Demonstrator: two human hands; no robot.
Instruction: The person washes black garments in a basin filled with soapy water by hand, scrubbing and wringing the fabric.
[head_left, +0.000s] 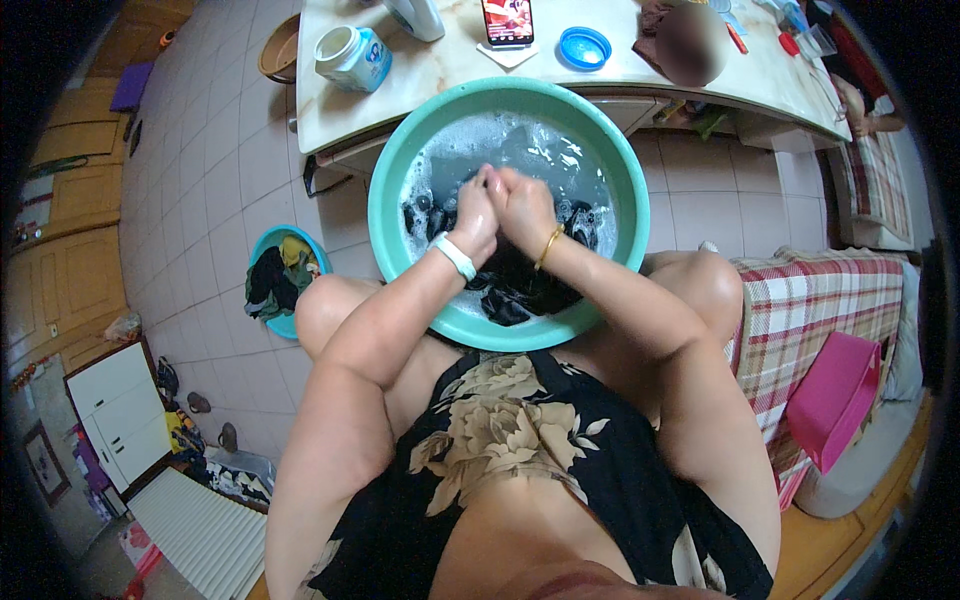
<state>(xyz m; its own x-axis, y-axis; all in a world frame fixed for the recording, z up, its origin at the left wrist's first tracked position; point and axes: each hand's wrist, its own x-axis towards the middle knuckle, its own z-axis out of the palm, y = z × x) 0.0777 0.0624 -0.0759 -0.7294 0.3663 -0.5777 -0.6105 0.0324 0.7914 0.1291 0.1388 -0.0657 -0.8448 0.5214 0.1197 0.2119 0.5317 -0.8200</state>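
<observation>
A green plastic basin (380, 187) of cloudy, sudsy water (480, 142) stands between my knees. Wet black cloth (536, 281) lies partly sunk in it, bunched towards the near side. My left hand (476, 214), with a pale band at its wrist, is curled above the water. My right hand (523, 206), with a gold-coloured bracelet at its wrist, presses against it. Both fists close on the black cloth, which runs down from between them towards me. My fingers hide the gripped part. More dark cloth (581, 221) floats beside my right wrist.
A marble-look table (450, 60) beyond the basin holds an open tub (352, 60), a phone (508, 22) and a blue lid (585, 49). To the left, a blue basin (285, 326) contains clothes. A pink bin (832, 401) leans by the plaid-covered seat (817, 300).
</observation>
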